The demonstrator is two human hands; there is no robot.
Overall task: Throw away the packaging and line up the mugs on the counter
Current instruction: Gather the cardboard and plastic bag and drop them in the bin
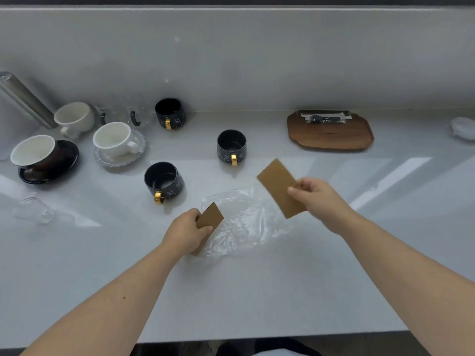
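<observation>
Table (257, 291): pale, glossy, ran the full width under a light back wall.

Wooden tray (331, 140): far right, flat on the table, carried a small clear packet (325, 118) with dark contents at its far edge.

Plastic bag (244, 222): clear, crumpled, lay flat on the table at near centre, between the two hands.

Steel cylinder (24, 98): far left, appeared tilted in the wide view.

Dark saucer (65, 160): far left, bore a dark cup with a white interior (33, 150), tilted.

Clear ridged saucer (120, 155): right of the dark saucer, bore a white cup (114, 138).

Second white cup (74, 116): behind it, near the wall.

Black mugs with gold handles, three, well apart, not in a row: far mug (171, 113) by the wall; middle mug (231, 146) at centre; near mug (163, 179) left of the plastic bag.

Long cardboard piece (279, 187): brown, raised above the table, pinched between thumb and fingers of the right hand (318, 199).

Short cardboard piece (209, 219): brown, gripped in the closed left hand (187, 231), over the left edge of the plastic bag.

Glass jar (36, 209): clear, lay on its side, near left.

White object (464, 127): far right edge, kind could not be told.
</observation>
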